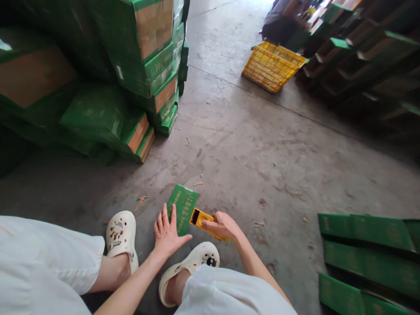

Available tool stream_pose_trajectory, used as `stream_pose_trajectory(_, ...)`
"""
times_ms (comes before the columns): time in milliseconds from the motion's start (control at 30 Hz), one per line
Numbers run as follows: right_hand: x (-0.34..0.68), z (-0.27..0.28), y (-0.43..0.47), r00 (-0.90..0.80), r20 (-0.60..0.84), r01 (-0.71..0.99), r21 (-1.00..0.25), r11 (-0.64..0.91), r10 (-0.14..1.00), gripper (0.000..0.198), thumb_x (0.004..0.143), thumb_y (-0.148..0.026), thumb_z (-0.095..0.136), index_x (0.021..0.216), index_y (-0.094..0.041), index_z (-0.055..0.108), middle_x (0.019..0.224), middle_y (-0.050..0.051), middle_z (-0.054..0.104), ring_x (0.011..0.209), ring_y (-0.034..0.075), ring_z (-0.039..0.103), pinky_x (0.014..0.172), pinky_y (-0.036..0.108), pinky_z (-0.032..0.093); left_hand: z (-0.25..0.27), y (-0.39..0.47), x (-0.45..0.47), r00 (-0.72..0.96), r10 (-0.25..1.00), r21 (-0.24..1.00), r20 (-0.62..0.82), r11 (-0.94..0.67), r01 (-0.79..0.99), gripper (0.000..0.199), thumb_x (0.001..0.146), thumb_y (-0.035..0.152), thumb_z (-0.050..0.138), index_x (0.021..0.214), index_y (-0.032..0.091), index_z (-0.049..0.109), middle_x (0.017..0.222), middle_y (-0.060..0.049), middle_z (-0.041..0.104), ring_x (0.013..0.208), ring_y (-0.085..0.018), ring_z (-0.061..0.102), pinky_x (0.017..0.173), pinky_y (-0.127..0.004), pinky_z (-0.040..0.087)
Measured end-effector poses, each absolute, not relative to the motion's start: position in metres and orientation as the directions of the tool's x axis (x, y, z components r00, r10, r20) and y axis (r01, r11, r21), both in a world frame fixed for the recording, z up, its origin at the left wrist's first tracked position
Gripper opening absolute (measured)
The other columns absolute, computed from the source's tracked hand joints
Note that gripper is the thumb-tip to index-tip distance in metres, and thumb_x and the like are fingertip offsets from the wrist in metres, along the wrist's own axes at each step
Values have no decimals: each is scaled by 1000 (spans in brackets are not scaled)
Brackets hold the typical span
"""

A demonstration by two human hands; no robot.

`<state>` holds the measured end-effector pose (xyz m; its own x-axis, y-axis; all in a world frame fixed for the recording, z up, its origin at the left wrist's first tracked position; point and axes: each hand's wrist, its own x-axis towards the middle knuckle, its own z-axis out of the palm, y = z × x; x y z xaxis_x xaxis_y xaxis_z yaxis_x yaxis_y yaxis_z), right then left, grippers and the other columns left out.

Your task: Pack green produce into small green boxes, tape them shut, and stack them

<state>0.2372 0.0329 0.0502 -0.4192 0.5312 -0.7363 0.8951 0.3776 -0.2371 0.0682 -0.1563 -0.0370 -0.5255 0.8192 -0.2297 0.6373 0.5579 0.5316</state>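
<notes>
A small green carton with gold lettering (184,199) lies on the concrete floor in front of my feet. My left hand (167,234) rests on its near left part, fingers spread and thumb stuck out to the right. My right hand (223,225) is wrapped round a yellow hand tool with a black patch at its front end (199,218); its exact kind is not clear. The front of the tool is at the carton's right edge, and whether they touch is hard to tell. My palm hides part of the tool.
Stacked green cartons (160,70) rise at the left. Flat green cardboard pieces (367,232) lie at the lower right. A yellow plastic crate (272,65) stands farther off, near a crouching person (282,22) and more piled boxes (367,61). Brown scraps (141,201) litter the floor.
</notes>
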Motion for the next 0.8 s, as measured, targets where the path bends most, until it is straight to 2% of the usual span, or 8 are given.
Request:
stream_pose_trajectory(67,230,55,32,-419,-731,892,-221,393,539,57,88,-72,63,72,-18,63,67,1,57,64,15,52,57,27,29,-32,-161,79,-550,797,426,-251,601,676,129,67,47,88,171,20,17,178,-24,5,156,-52,25,121,-68,28)
stream_pose_trajectory(167,214,62,31,-429,-733,894,-257,368,528,57,87,-73,65,71,-18,63,67,1,57,65,15,53,57,27,29,-38,-166,45,-535,797,446,-282,602,662,125,69,42,85,172,25,15,178,-21,9,155,-50,29,120,-67,31)
stream_pose_trajectory(300,175,57,22,-533,-724,846,-458,273,438,52,89,-69,64,78,-18,65,73,2,62,69,15,56,57,25,31,-56,-179,-45,-536,800,630,-270,568,531,95,80,46,76,164,25,38,173,-18,29,156,-40,36,123,-55,36)
stream_pose_trajectory(433,134,45,12,-581,-705,810,-547,210,406,47,93,-63,61,85,-17,68,78,3,67,71,16,61,57,23,33,-54,-190,-70,-686,719,610,-112,595,524,69,93,40,60,157,18,48,166,-19,41,153,-32,43,125,-47,37)
stream_pose_trajectory(500,125,42,12,-591,-698,804,-549,226,404,48,93,-63,63,83,-17,69,76,4,68,71,16,61,57,23,33,-50,-190,-47,-650,758,501,-51,582,640,81,90,41,65,163,17,39,169,-19,35,158,-35,34,128,-51,31)
stream_pose_trajectory(633,126,39,12,-591,-697,804,-551,223,407,48,93,-63,64,82,-17,69,75,4,68,70,16,61,57,24,35,-44,-178,3,-655,751,241,-83,653,718,131,65,51,89,171,18,19,177,-25,9,163,-45,11,128,-67,15)
stream_pose_trajectory(700,128,38,9,-582,-701,807,-560,187,413,48,94,-63,62,85,-16,70,77,4,69,72,17,62,57,23,35,-42,-169,8,-669,735,177,-109,677,714,133,63,51,89,171,19,19,177,-26,5,162,-45,10,126,-69,12)
stream_pose_trajectory(800,133,38,5,-578,-703,803,-581,135,414,52,96,-66,59,86,-16,69,78,4,69,74,17,63,57,23,35,-38,-156,-2,-625,763,186,-167,647,740,129,62,44,87,171,21,22,176,-25,12,159,-46,18,124,-66,17)
